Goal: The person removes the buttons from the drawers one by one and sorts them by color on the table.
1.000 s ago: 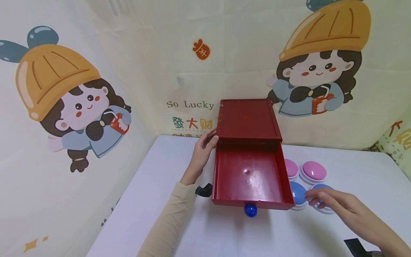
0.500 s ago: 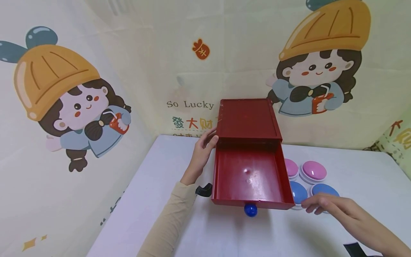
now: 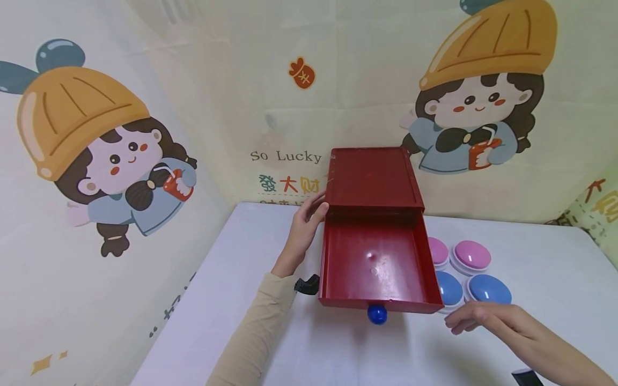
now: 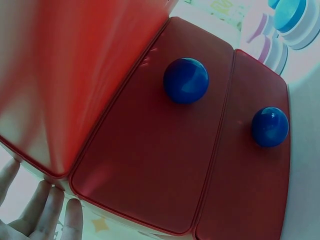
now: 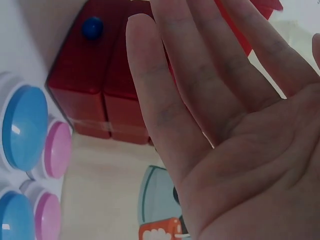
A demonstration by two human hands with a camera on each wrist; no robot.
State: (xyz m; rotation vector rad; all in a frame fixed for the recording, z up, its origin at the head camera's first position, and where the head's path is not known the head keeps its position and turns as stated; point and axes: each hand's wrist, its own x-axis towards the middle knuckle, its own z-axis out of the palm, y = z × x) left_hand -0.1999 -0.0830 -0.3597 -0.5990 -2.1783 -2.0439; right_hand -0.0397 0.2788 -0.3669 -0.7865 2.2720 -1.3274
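A red drawer cabinet (image 3: 374, 177) stands on the white table with its top drawer (image 3: 372, 257) pulled out; nothing lies inside. A blue ball knob (image 3: 377, 314) sits on that drawer's front. Two lower drawers, with blue knobs (image 4: 186, 80), are pushed in. My left hand (image 3: 296, 238) rests its fingers against the cabinet's left side, and in the left wrist view its fingertips (image 4: 74, 210) touch the cabinet edge. To the right of the drawer's front corner, my right hand (image 3: 502, 324) hovers with relaxed fingers. In the right wrist view its palm (image 5: 250, 150) is bare.
Right of the cabinet are several round push buttons with white bases, including a pink one (image 3: 472, 254) and a blue one (image 3: 490, 289). Behind the table (image 3: 232, 300) hangs a printed cloth (image 3: 367, 80); another stretch of it covers the left side.
My right hand has moved down and slightly left, towards the near side of the table, uncovering the right blue push button. My left hand and the drawer have stayed in place.
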